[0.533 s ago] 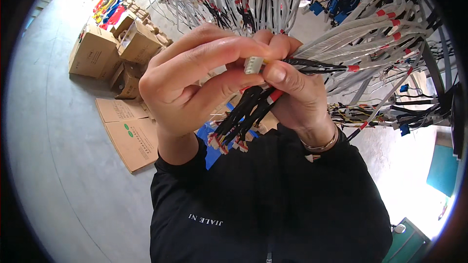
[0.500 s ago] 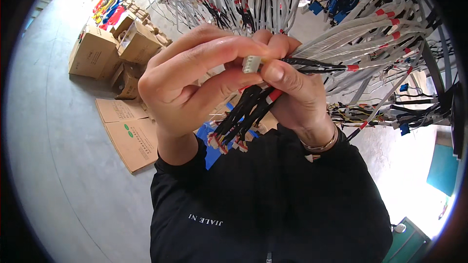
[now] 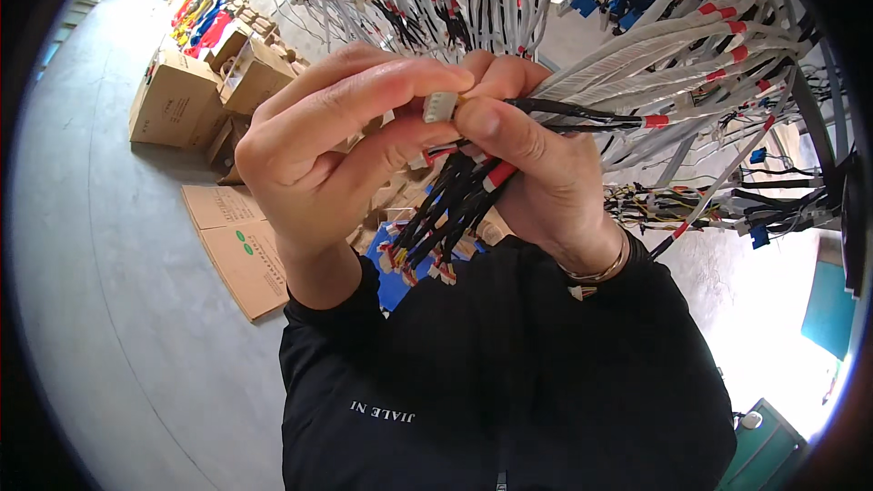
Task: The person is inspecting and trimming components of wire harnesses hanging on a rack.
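Well left of the white connector (image 3: 440, 107), a cardboard box (image 3: 175, 105) stood on the floor (image 3: 136, 264); nearer it, the left hand's (image 3: 309, 136) fingers pinched the connector itself. Below the connector hung black cables (image 3: 455, 205), and just right of it the right hand's (image 3: 550, 164) fingers clasped these cables, with white-sleeved cables (image 3: 673, 59) farther right.

Passable left of the left hand (image 3: 318, 127), over grey floor (image 3: 118, 245). Blocked rightward by looped white cables (image 3: 655, 64), beneath by bunched black-sleeved wires (image 3: 446, 205).
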A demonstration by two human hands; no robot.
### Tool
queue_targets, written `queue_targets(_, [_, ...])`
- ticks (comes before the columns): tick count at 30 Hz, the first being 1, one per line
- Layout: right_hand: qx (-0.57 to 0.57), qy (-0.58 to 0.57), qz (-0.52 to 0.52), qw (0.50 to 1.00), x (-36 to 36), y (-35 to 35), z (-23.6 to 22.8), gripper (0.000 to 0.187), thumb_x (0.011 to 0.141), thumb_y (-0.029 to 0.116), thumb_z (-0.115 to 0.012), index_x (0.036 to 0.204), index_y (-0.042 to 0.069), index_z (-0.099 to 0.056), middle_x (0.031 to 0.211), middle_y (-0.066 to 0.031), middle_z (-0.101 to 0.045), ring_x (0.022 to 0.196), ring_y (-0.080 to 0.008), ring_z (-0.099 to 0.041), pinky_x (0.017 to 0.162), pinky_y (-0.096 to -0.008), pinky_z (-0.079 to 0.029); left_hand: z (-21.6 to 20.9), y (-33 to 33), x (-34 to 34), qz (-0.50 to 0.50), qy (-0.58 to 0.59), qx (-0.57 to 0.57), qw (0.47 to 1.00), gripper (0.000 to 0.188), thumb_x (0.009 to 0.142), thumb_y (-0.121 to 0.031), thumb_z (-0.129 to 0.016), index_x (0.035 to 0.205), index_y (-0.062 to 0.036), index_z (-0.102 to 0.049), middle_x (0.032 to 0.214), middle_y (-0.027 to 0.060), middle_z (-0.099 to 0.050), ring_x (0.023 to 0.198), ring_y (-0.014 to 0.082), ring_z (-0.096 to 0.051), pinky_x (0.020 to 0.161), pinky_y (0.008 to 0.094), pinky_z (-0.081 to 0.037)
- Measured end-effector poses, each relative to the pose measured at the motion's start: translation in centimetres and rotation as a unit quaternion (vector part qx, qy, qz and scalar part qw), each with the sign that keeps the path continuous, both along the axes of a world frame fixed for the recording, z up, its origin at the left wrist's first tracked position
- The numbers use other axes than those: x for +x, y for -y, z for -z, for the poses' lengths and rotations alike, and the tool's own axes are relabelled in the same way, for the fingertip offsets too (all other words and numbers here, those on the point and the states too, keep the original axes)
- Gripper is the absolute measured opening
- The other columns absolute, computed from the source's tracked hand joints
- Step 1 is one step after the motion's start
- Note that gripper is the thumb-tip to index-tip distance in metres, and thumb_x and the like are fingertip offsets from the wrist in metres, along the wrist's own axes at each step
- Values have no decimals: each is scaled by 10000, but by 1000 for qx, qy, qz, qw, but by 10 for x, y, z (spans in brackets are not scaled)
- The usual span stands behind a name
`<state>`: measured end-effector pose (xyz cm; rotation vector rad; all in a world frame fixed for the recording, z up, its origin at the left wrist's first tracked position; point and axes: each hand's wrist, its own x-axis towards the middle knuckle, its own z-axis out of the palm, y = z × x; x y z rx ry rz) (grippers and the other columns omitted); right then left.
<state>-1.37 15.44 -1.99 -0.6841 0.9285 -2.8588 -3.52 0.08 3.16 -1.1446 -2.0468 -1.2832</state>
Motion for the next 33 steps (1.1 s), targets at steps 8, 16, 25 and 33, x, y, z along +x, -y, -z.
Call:
queue_targets(8, [16,97,54,994,2,7,-6,159,813,142,-730,875,28,-638,801,-4,-626,705,-49,-528,656,-187,-407,32,15,5,94,142,210,963,484,649,37,-774,1082,93,-566,957,171,-626,844,225,-621,741,291,-494])
queue_targets(16, [12,37,8,999,-11,0,10,171,814,94,-712,916,22,-595,878,-47,-616,799,-89,-551,721,-224,-439,28,3,28,-73,132,161,975,218,662,80,-740,869,55,-675,814,116,-667,746,183,-637,657,253,-489])
queue_targets(25, [37,-14,-12,999,-6,-4,7,144,807,1,-689,882,-15,-568,867,-124,-633,773,-160,-632,708,-265,-502,26,-6,25,1,244,227,943,219,716,64,-732,923,84,-664,825,104,-654,746,145,-610,654,226,-468])
queue_targets(33, [53,31,5,998,-1,-4,7,133,823,91,-703,833,-7,-614,840,-80,-613,708,-113,-547,652,-233,-429,26,-8,23,-6,145,210,967,276,691,83,-736,960,74,-674,858,130,-654,804,181,-632,672,262,-512])
